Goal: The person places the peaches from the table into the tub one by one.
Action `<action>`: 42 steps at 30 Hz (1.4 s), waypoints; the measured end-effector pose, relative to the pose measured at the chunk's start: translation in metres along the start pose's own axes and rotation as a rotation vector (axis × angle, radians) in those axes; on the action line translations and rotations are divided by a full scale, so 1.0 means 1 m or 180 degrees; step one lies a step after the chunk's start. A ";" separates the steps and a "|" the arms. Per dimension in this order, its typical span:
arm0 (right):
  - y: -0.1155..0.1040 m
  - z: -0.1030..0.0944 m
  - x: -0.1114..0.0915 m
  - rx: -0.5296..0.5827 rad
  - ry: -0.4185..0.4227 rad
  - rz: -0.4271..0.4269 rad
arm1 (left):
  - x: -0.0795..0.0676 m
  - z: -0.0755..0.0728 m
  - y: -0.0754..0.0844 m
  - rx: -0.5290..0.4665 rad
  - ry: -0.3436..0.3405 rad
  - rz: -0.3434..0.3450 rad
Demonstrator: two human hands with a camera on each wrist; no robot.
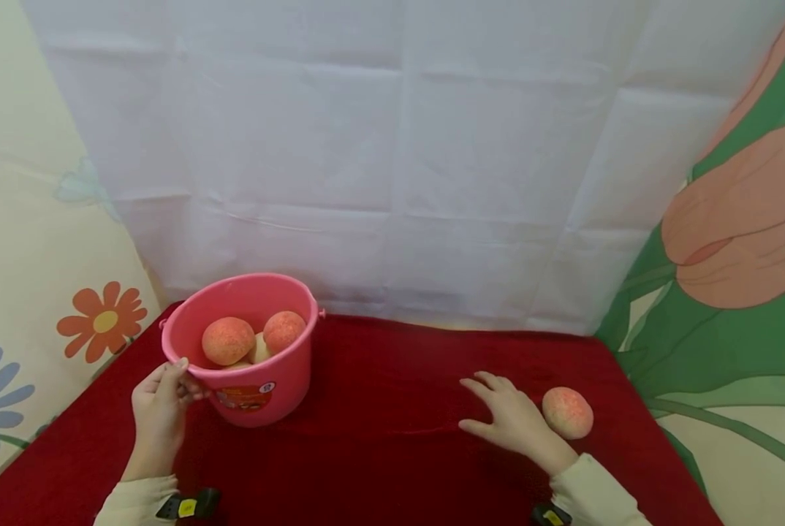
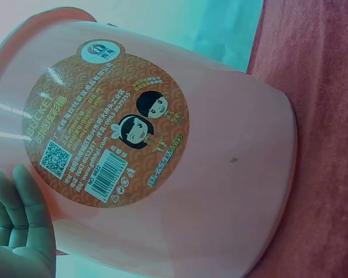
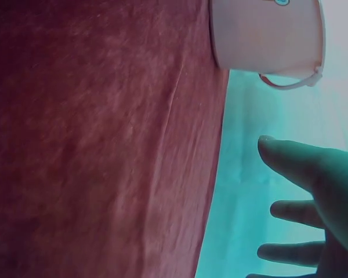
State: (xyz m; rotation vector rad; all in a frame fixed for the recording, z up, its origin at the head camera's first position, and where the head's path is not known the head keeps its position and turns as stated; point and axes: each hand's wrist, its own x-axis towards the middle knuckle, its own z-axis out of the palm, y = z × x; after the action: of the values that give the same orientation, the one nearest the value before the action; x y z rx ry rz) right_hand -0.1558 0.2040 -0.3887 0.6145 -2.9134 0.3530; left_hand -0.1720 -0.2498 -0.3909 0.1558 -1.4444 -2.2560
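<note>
On the left of the table stands a pink bucket (image 1: 300, 387) with several peaches in it, among them a peach (image 1: 228, 340) and another peach (image 1: 283, 332) on top. My left hand (image 1: 161, 409) pinches the bucket's near left rim between thumb and fingers. In the left wrist view its curled fingers lie beside the orange label (image 2: 110, 127) on the bucket's side. My right hand (image 1: 514, 420) hovers over the cloth on the right, fingers spread and holding nothing. Just right of that hand, a single peach (image 1: 567, 413) lies on the cloth.
A dark red cloth (image 1: 392, 467) covers the table. White sheeting (image 1: 392, 161) hangs along the back edge, with a flower-printed panel (image 1: 37, 219) on the left and a leafy printed panel (image 1: 728, 351) on the right. The bucket's handle (image 3: 290, 84) hangs at its back side.
</note>
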 end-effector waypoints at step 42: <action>0.090 -0.007 -0.046 -0.0491 0.0142 0.0831 | 0.002 -0.001 -0.002 0.0004 -0.0021 -0.0039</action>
State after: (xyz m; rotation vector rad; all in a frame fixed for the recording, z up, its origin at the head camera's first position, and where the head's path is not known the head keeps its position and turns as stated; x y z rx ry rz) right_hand -0.1501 0.3031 -0.4082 0.2017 -2.9444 0.1645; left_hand -0.1744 -0.2509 -0.3927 0.1583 -1.4522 -2.2675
